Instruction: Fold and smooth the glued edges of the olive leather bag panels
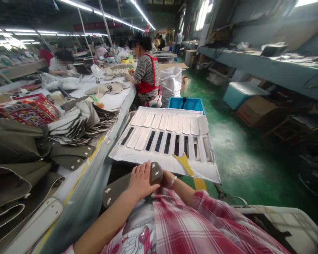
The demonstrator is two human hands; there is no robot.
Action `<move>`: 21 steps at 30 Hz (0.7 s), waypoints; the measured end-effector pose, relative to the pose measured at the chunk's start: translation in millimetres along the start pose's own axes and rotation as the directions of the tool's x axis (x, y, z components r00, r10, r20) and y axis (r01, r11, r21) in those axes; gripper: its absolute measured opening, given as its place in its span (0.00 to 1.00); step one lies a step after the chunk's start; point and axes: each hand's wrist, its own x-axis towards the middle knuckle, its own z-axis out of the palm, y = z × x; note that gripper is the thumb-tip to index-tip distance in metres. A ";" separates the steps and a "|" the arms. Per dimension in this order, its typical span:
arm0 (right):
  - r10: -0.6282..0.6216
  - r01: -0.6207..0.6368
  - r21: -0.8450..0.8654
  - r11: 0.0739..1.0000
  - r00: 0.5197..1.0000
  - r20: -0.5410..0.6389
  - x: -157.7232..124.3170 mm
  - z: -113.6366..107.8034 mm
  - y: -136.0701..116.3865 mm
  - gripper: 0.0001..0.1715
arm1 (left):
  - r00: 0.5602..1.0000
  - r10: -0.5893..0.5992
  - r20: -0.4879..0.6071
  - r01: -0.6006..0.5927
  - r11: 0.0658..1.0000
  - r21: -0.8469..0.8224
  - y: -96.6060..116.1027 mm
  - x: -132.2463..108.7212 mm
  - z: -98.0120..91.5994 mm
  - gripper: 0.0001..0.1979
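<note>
In front of my body I hold an olive-grey strip of leather-like material [119, 185], rounded at its ends and dotted with small whitish patches. My left hand [141, 180] lies over its top, fingers close together and thumb stretched to the right. My right hand [166, 179] is at the strip's right end, closed around its edge, with most fingers hidden behind it. Just beyond stands a white-covered board [140, 157] with two rows of slots. Pale rounded pieces [156, 121] fill the back row, and two more lie in the front row. A yellow piece [184, 164] rests on the board's front edge.
The worktable [91, 183] on my left carries stacked grey pieces [76, 121], folded olive material [13, 176] and a red patterned box [29, 109]. A co-worker in a red apron [148, 76] sits beyond. Behind the board is a blue bin [187, 103].
</note>
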 end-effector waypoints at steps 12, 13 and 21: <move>-0.059 0.010 0.560 0.828 0.996 0.070 -24.2 -19.6 33.2 0.24 | 0.990 -0.074 -0.116 0.037 0.954 -0.297 -7.9 6.8 -41.1 0.49; -0.066 0.028 0.570 0.821 0.997 0.047 -19.5 -17.1 36.4 0.21 | 0.991 -0.084 -0.102 0.048 0.949 -0.311 -8.8 8.4 -41.6 0.50; -0.164 0.161 0.362 0.918 0.986 -0.022 15.1 -4.3 31.7 0.16 | 0.987 -0.127 -0.103 0.071 0.899 -0.432 -6.7 1.5 -46.0 0.54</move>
